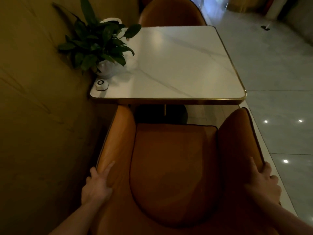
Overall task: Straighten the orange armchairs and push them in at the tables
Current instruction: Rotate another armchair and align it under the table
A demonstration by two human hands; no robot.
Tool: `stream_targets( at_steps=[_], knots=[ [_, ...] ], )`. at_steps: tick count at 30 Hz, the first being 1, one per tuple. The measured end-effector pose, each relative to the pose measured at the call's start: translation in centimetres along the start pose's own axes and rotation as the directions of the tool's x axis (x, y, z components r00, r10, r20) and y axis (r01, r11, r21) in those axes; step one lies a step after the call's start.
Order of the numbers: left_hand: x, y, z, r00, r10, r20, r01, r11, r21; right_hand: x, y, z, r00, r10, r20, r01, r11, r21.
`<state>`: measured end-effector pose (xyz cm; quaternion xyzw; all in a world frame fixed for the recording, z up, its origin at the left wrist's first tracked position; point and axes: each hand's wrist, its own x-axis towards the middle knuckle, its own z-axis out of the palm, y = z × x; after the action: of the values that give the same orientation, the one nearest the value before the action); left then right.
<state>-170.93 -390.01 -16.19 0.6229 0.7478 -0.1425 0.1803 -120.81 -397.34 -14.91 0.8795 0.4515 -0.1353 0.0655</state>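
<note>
An orange armchair point(171, 160) stands right below me, facing a white marble table point(183, 65) with a gold rim. The tips of its arms reach the table's near edge. My left hand point(97, 182) grips the top of the chair's left arm, thumb outside and fingers along the inner face. My right hand point(261, 181) grips the top of the right arm, fingers curled over its outer edge. A second orange armchair point(171, 12) stands at the far side of the table, its back rising above the tabletop.
A potted green plant point(98, 46) and a small white call button point(101, 85) sit on the table's left side. A tan wall point(37, 99) runs close along the left. Glossy tiled floor point(279, 73) lies to the right.
</note>
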Motion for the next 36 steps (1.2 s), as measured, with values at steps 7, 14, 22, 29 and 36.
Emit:
stream_targets(
  at_steps=[7,14,22,29,36],
  knots=[
    [2.2,-1.4,-0.9,0.999,-0.03,-0.023,0.03,0.999,-0.026,1.3,-3.1,-0.8,1.0,-0.016,0.004,0.016,1.0,-0.009],
    [4.3,-2.9,-2.0,0.998,-0.05,-0.032,0.049,0.998,-0.037,2.3,-6.1,-0.5,0.999,-0.037,-0.006,0.037,0.999,0.0],
    [5.5,-3.5,-2.8,0.998,-0.048,-0.034,0.047,0.999,-0.012,2.4,-7.6,-0.2,0.998,-0.051,-0.023,0.05,0.998,-0.027],
    [6.3,-3.9,-2.3,0.998,-0.035,-0.051,0.038,0.998,0.058,2.5,-8.1,-0.1,0.999,-0.044,-0.022,0.043,0.998,-0.047],
    [6.8,-3.9,-1.8,0.993,0.029,-0.11,-0.004,0.975,0.223,2.2,-8.6,0.2,0.998,-0.041,-0.041,0.038,0.997,-0.064]
  ],
)
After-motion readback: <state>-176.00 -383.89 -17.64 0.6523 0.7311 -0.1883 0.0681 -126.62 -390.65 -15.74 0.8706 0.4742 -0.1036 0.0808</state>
